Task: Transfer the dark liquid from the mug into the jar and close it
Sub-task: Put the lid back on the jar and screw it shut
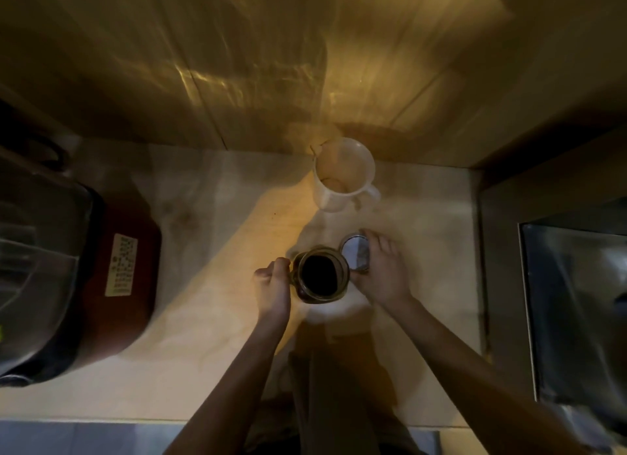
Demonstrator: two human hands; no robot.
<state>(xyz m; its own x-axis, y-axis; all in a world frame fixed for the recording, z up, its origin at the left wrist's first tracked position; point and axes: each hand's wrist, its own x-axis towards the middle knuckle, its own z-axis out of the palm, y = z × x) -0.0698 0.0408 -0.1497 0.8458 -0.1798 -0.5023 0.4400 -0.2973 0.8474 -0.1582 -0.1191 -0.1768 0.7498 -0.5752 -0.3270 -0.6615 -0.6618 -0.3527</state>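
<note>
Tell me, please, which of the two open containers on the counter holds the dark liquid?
The glass jar with a handle, nearest the person, gripped by the left hand; its inside is dark, while the white ceramic mug by the wall looks nearly empty.

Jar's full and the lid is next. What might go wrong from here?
1. The jar stands open with dark liquid high inside it; the left hand grips its side, so a jolt may spill it.
2. The lid lies right beside the jar under the right hand; lifting it could knock the rim.
3. The jar sits near the counter edge, so a tip would spill onto the person.
</note>
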